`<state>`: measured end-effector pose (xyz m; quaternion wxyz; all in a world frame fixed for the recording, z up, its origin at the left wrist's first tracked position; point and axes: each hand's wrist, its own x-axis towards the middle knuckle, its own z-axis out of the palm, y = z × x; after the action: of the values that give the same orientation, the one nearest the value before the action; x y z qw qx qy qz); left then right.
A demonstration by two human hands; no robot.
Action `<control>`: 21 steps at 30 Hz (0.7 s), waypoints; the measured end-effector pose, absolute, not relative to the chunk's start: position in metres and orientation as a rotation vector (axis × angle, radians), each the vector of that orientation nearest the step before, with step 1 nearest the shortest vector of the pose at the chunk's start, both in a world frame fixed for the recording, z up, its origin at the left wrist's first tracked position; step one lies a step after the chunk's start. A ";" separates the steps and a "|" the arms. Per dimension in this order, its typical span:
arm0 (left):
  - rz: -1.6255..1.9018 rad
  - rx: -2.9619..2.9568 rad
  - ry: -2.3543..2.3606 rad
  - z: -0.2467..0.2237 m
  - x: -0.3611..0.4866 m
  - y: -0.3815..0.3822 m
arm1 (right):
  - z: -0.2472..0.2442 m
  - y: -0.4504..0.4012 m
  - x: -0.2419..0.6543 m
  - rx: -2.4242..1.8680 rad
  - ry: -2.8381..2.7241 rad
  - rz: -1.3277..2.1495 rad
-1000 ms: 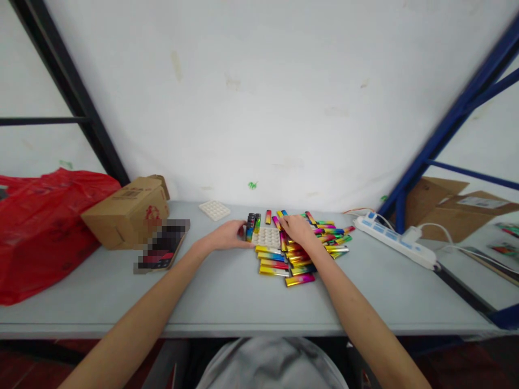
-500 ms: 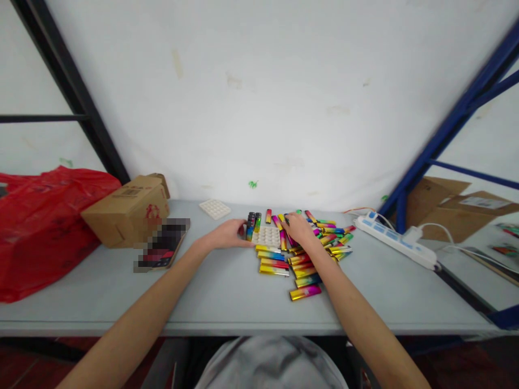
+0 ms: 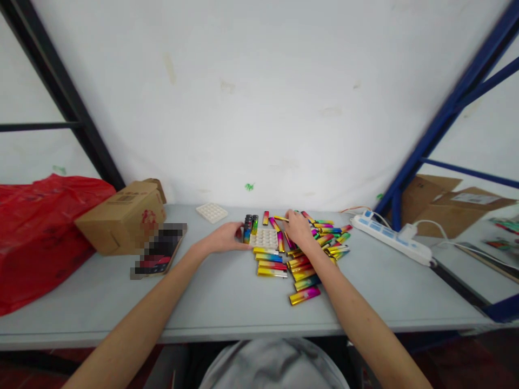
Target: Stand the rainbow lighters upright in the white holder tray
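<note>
A white tray with rows of small cells [image 3: 265,238] lies on the table, several lighters [image 3: 247,229] standing upright along its left side. My left hand [image 3: 227,236] is curled around the tray's left edge, thumb at the near corner and fingers beside the upright lighters. Just right of the tray, my right hand [image 3: 297,229] pinches a yellow lighter [image 3: 281,219] that points left. Beneath and around that hand spreads a pile of shiny multicoloured lighters [image 3: 302,273]. A few more lighters [image 3: 271,265] lie in a row at the tray's near side.
A second white tray [image 3: 211,212] lies near the wall. On the left are a phone [image 3: 162,251], partly pixelated, a cardboard box [image 3: 121,219] and a red plastic bag [image 3: 44,237]. A white power strip [image 3: 391,240] lies at the right, near a blue metal frame [image 3: 430,135].
The yellow lighter now shows at my right fingertips, lifted from the pile's far left part. My left hand stays at the tray. The whole view has shifted slightly.
</note>
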<state>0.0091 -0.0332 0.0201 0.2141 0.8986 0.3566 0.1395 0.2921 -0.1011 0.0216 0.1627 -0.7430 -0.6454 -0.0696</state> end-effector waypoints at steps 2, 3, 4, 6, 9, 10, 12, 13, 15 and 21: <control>0.394 2.492 0.984 0.020 0.009 -0.033 | 0.024 -0.101 0.293 -2.046 -1.749 -0.178; 0.398 2.491 0.981 0.020 0.009 -0.033 | 0.025 -0.101 0.294 -1.988 -1.696 -0.148; 0.402 2.489 0.979 0.020 0.009 -0.033 | 0.026 -0.099 0.296 -1.915 -1.639 -0.103; 0.405 2.478 0.980 0.020 0.009 -0.033 | 0.025 -0.095 0.298 -1.737 -1.523 0.027; 0.401 2.462 0.990 0.020 0.009 -0.034 | 0.022 -0.090 0.296 -1.449 -1.366 0.270; 0.401 2.460 0.989 0.020 0.009 -0.034 | 0.022 -0.089 0.293 -1.354 -1.324 0.372; 0.405 2.463 0.981 0.020 0.009 -0.034 | 0.021 -0.090 0.286 -1.176 -1.253 0.609; 0.411 2.468 0.977 0.020 0.008 -0.034 | 0.021 -0.092 0.282 -1.100 -1.228 0.732; 0.420 2.473 0.970 0.019 0.008 -0.033 | 0.023 -0.096 0.274 -0.986 -1.214 0.924; 0.429 2.466 0.941 0.015 0.009 -0.031 | 0.025 -0.106 0.259 -0.939 -1.322 0.997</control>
<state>0.0089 -0.0310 0.0148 0.2319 0.8971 0.3422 0.1560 0.2586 -0.1061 0.0252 0.5803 -0.4017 -0.5657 0.4265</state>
